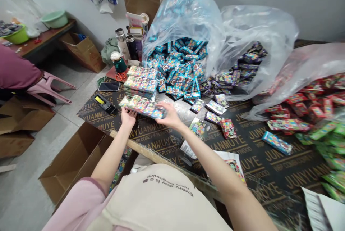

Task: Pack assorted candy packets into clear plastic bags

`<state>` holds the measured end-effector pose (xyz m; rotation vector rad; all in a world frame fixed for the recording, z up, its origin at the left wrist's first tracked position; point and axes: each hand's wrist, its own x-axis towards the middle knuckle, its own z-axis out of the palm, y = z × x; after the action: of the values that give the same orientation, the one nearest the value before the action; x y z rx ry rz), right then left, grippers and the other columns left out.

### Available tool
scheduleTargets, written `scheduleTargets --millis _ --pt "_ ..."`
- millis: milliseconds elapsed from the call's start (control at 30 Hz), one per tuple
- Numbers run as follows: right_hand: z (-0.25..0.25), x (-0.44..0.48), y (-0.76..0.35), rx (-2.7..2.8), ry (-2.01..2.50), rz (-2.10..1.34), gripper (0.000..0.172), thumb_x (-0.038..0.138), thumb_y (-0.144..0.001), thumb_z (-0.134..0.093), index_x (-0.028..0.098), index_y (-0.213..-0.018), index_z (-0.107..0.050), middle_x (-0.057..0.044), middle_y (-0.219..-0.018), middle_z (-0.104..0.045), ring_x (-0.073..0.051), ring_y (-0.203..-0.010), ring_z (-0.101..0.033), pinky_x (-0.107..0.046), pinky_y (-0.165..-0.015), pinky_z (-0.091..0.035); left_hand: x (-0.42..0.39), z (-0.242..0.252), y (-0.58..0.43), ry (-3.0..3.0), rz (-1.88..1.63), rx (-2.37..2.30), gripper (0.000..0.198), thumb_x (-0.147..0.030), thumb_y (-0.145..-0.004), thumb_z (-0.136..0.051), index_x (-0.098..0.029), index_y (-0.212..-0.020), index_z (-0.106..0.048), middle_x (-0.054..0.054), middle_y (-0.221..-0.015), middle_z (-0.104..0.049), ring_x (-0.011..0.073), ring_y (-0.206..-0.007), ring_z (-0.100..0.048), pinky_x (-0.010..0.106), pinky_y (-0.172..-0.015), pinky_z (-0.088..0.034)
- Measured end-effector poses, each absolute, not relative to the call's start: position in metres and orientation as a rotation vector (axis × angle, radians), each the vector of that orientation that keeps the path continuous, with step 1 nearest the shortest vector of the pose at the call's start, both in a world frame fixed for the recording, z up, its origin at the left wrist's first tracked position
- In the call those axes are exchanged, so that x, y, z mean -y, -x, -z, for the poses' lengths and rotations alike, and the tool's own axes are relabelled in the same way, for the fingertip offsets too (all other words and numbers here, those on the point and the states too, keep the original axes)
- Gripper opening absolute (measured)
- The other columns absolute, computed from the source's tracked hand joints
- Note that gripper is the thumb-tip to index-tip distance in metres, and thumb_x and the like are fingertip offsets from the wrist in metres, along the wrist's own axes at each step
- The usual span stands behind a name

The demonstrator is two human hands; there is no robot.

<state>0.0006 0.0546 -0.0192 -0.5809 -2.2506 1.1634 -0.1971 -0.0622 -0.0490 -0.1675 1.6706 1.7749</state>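
Note:
A long wrapped pack of small colourful boxes (144, 107) spans both of my hands just above the table's near edge. My left hand (128, 116) supports its left end from beneath, thumb at the side. The right end is pinched by my right hand (169, 116). Right behind it, similar packs (141, 81) are stacked in rows. A big clear bag spills blue boxes (178, 65) onto the table beyond my right hand. Several loose dark boxes (215, 108) and a red box (228, 128) lie farther right.
Purple boxes (249, 65), red boxes (309, 105) and green packets (331, 152) fill the right side. A tape dispenser (104, 103), phone (109, 86) and orange scissors (120, 76) lie left. An open carton (72, 162) stands below the table edge. Another person sits on a pink stool (50, 87).

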Motion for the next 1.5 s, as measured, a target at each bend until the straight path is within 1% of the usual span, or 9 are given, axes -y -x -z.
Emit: scheduleTargets --millis 100,367,467,633,767,900,1067,1300,1500 --pt "0.036 -0.037 0.039 2.400 0.538 -0.947 0.061 0.026 -0.053 -0.078 0.015 -0.112 -0.063 -0.014 -0.128 -0.055 -0.029 -0.119 -0.047 -0.042 -0.103 -0.036 0.070 0.040 0.181 0.126 -1.703 -1.637 0.062 -0.063 -0.090 -0.011 -0.027 -0.130 -0.042 0.014 -0.129 -0.052 0.0212 -0.117 -0.056 0.041 -0.094 -0.050" --pt "0.047 -0.055 0.021 2.438 0.584 -0.612 0.050 0.040 -0.086 -0.061 0.019 -0.130 -0.053 -0.011 -0.147 -0.040 -0.030 -0.134 -0.036 -0.040 -0.110 -0.027 0.063 0.012 0.169 0.297 -1.661 -1.369 0.085 -0.059 -0.086 -0.034 -0.014 -0.149 -0.001 0.025 -0.153 -0.016 0.0307 -0.138 -0.033 0.050 -0.106 -0.037" --pt "0.045 -0.076 -0.038 2.406 0.724 -0.540 0.045 0.041 -0.089 -0.055 0.018 -0.128 -0.054 -0.012 -0.145 -0.041 -0.026 -0.134 -0.036 -0.040 -0.109 -0.028 0.058 0.004 0.169 0.229 -1.645 -1.392 0.085 -0.059 -0.082 -0.038 -0.015 -0.148 -0.008 0.023 -0.151 -0.022 0.0307 -0.139 -0.030 0.053 -0.109 -0.031" --pt "0.055 -0.128 -0.134 2.206 1.283 -0.479 0.029 0.026 -0.087 -0.053 0.016 -0.111 -0.064 -0.014 -0.120 -0.059 -0.027 -0.116 -0.049 -0.045 -0.103 -0.034 0.053 0.018 0.099 -0.491 -1.693 -1.889 0.062 -0.053 -0.084 -0.044 -0.038 -0.141 -0.025 0.003 -0.152 -0.027 0.0246 -0.145 -0.016 0.055 -0.115 -0.016" --pt "0.058 -0.156 -0.137 2.256 1.354 -0.432 0.039 0.032 -0.085 -0.056 0.014 -0.120 -0.059 -0.017 -0.126 -0.053 -0.031 -0.119 -0.044 -0.046 -0.102 -0.034 0.037 0.040 -0.002 -1.545 -0.993 -1.684 0.070 -0.050 -0.074 -0.066 -0.027 -0.135 -0.043 0.012 -0.154 -0.023 0.0342 -0.143 -0.019 0.054 -0.114 -0.019" --pt "0.055 -0.168 -0.098 2.345 1.346 -0.364 0.055 0.036 -0.081 -0.063 0.014 -0.129 -0.050 -0.022 -0.137 -0.041 -0.038 -0.124 -0.038 -0.053 -0.098 -0.035 0.019 0.056 -0.061 -1.909 -0.478 -1.640 0.097 -0.054 -0.063 -0.074 -0.023 -0.144 -0.030 0.021 -0.157 -0.002 0.0418 -0.143 -0.004 0.067 -0.109 -0.014" --pt "0.057 -0.181 -0.075 2.331 1.362 -0.403 0.051 0.022 -0.078 -0.065 0.015 -0.127 -0.050 -0.020 -0.129 -0.046 -0.033 -0.110 -0.052 -0.047 -0.090 -0.043 0.013 0.061 -0.047 -2.021 -0.245 -1.688 0.108 -0.022 -0.056 -0.078 -0.023 -0.147 -0.020 0.022 -0.156 0.009 0.0406 -0.144 -0.003 0.061 -0.108 -0.022" --pt "0.061 -0.144 -0.109 2.357 1.165 -0.487 0.032 0.028 -0.083 -0.058 0.016 -0.113 -0.061 -0.014 -0.116 -0.050 -0.027 -0.105 -0.053 -0.036 -0.090 -0.043 0.054 0.053 0.042 -2.077 -0.094 -1.541 0.112 -0.010 -0.054 -0.072 -0.025 -0.148 -0.015 0.022 -0.155 -0.012 0.0375 -0.142 -0.016 0.054 -0.111 -0.021" --pt "0.069 -0.064 -0.145 2.605 1.297 -0.359 0.059 0.048 -0.077 -0.064 0.016 -0.126 -0.054 -0.015 -0.099 -0.054 -0.032 -0.093 -0.053 -0.042 -0.082 -0.041 0.075 0.057 0.058 -2.075 -0.185 -1.727 0.100 -0.053 -0.064 -0.073 -0.021 -0.146 -0.024 0.020 -0.147 -0.032 0.0354 -0.138 -0.027 0.057 -0.112 -0.015"
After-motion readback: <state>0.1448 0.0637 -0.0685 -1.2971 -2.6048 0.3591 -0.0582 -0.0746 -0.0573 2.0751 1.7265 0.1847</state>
